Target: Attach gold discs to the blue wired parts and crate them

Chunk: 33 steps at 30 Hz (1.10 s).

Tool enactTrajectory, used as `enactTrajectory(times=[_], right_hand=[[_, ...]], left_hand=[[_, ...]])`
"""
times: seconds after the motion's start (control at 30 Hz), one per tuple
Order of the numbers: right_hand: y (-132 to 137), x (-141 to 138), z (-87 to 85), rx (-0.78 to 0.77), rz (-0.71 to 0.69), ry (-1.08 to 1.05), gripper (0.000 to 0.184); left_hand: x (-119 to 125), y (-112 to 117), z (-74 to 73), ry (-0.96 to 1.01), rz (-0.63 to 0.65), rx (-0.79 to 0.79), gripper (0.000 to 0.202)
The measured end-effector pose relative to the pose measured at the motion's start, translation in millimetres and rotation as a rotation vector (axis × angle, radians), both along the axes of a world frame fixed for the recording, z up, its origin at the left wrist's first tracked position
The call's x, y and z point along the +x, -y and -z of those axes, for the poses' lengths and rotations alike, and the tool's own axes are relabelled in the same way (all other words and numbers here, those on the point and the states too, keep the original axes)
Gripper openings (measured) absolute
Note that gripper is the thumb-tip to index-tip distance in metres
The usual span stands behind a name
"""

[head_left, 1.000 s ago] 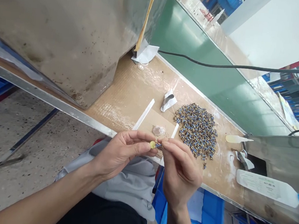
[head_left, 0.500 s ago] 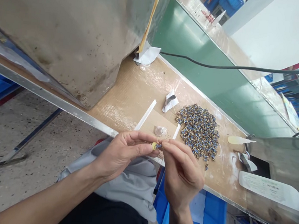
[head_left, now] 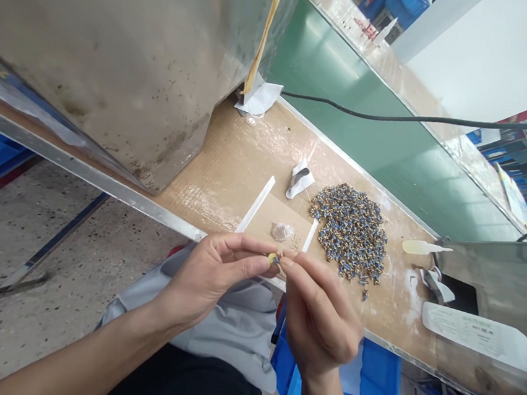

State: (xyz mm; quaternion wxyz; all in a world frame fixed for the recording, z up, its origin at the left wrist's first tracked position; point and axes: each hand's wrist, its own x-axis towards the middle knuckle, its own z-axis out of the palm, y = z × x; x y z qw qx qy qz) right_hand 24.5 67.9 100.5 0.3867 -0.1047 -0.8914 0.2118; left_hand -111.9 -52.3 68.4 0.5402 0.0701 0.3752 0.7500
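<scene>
My left hand (head_left: pixel 221 271) pinches a small yellow round piece (head_left: pixel 271 258) between thumb and fingers, above the table's front edge. Right beside that piece, the closed fingertips of my right hand (head_left: pixel 320 311) are on a tiny blue part (head_left: pixel 277 260), which meets the yellow piece; its far end is hidden by the fingers. A big pile of small blue and brass-coloured parts (head_left: pixel 351 231) lies to the right. Just beyond my hands stands a small clear round dish (head_left: pixel 283 231) with tiny bits next to it.
White tape strips (head_left: pixel 257 203) and a white wrapped dark piece (head_left: pixel 299 177) are on the brown tabletop (head_left: pixel 222 169). At right lie a dropper bottle (head_left: pixel 421 247) and a larger white bottle (head_left: pixel 478 335). A metal housing (head_left: pixel 117 71) blocks the left. Below is a blue bin (head_left: pixel 378 382).
My right hand has shifted slightly, and less of the blue part shows between its fingertips and the yellow piece. My left hand stays nearly in place.
</scene>
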Motion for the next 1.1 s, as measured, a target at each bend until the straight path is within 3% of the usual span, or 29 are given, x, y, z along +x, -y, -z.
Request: enactTrajectory(times=[0.27, 0.4, 0.6, 1.1], right_hand=[[7, 9, 17.3, 0.178, 0.066, 0.011, 0.048], [11, 11, 26.3, 0.17, 0.036, -0.007, 0.05], [19, 12, 35.8, 0.146, 0.093, -0.002, 0.05], [21, 16, 33.2, 0.083, 0.084, -0.006, 0.05]], left_hand=[[9, -1, -9.0, -0.146, -0.116, -0.124, 0.022], [12, -3, -11.3, -0.261, -0.186, -0.141, 0.01], [17, 0, -5.5, -0.49, -0.222, -0.267, 0.011], [25, -6, -4.5, -0.729, -0.271, -0.341, 0.023]])
